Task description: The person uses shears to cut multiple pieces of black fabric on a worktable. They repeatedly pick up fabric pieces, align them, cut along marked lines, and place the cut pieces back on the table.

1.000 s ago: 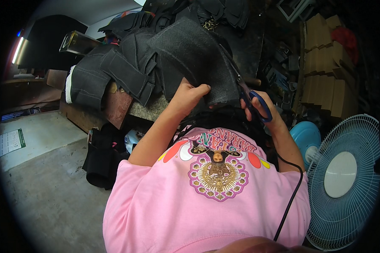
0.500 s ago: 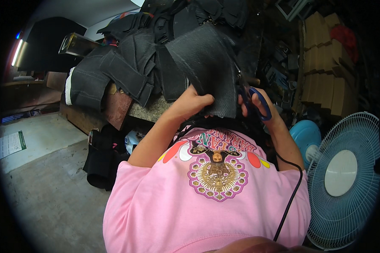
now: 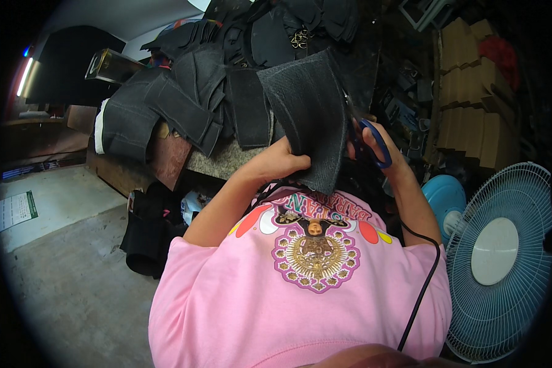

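My left hand (image 3: 291, 159) is closed on the lower left part of a black textured panel (image 3: 310, 104), its thumb lying on the front face. The panel looks like leather or stiff fabric, with a pale line along its edges, and it hangs curved in front of me. In my right hand (image 3: 383, 147) are blue-handled scissors (image 3: 379, 144), my fingers through the loops. Their blades point away from me alongside the panel's right edge; the dark background hides whether they touch it. Beyond my left hand lies a similar black piece (image 3: 249, 110) on the bench.
More black cut pieces (image 3: 184, 110) are heaped across the bench, with brass-coloured rings (image 3: 300, 39) behind. Stacked brown cardboard (image 3: 472, 104) stands at the right. A fan (image 3: 497, 251) is close to my right elbow, and a black cable (image 3: 428, 276) runs over my shirt. Black rolls (image 3: 144, 245) stand at lower left.
The panel has shifted toward me and slightly right, its lower edge now over my shirt. My left hand came a little nearer with it. The brass-coloured rings behind are now uncovered.
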Available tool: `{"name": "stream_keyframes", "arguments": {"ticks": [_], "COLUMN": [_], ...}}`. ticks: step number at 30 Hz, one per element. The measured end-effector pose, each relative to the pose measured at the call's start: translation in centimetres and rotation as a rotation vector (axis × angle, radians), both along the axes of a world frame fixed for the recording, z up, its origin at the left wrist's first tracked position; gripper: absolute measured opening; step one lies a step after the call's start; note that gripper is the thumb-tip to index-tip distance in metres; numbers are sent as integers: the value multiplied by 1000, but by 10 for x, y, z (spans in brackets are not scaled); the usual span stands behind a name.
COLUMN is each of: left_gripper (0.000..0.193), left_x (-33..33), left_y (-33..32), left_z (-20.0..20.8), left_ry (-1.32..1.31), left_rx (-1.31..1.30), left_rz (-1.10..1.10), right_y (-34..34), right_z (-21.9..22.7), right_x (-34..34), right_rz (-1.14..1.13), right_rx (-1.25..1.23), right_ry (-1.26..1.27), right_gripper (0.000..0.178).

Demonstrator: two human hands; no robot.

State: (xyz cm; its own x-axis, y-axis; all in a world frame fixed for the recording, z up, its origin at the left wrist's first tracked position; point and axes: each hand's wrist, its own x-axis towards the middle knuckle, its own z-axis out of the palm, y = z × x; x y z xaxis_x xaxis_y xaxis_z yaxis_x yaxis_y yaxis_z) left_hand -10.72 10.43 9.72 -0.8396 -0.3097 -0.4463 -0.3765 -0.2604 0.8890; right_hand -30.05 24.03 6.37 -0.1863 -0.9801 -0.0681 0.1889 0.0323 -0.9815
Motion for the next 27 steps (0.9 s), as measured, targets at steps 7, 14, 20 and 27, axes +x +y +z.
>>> {"name": "stream_keyframes", "arguments": {"ticks": [7,14,20,27], "left_gripper": [48,56,43,34], "left_x": [1,8,4,-1], "left_y": [-3,-11,-20,-19], "left_z": [9,6,-3,-8], "left_ry": [-53,22,316,309], "left_rx": [-25,-1,117,39], "left_rz": [-36,-1,364,398], "right_y": [0,-1,-11,-14], "right_z": [0,-2,2,7], "right_x": [2,6,13,9], "right_rz": [-38,-91,-89,-81], "right_rx": [73,131,23,97], "right_ry": [-35,-7,48,11], "right_gripper": [56,58,57,56]}}
